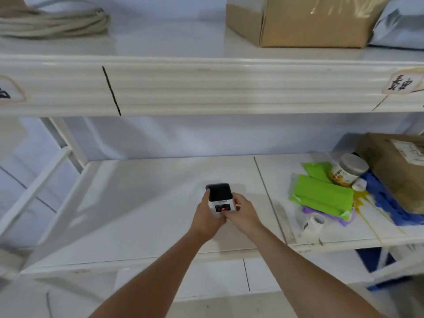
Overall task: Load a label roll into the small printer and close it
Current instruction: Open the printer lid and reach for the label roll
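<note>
1. On the lower shelf [160, 191] of a white rack, near its front middle, stands the small printer [220, 198], a white body with a dark lid on top and a red light lit on the panel facing the person
2. Both hands grasp it: the left hand [207, 216] wraps its left side with a fingertip up by the lid's edge, and the right hand [241, 212] grips its right side and front lower corner
3. Judging by this, the step in hand is either opening the lid or pressing it home; the lid looks down, and I cannot tell whether a roll is inside
4. A white roll [313, 222], perhaps labels or tape, lies well apart to the right on the same shelf, beside green packets [323, 196]
5. If the printer is not yet loaded, the next move calls for one hand to steady the body while the other lifts the lid at its edge
6. The printer stands upright, its long axis roughly vertical and tilted slightly away; the control panel points toward the person, the lid up and away
</note>
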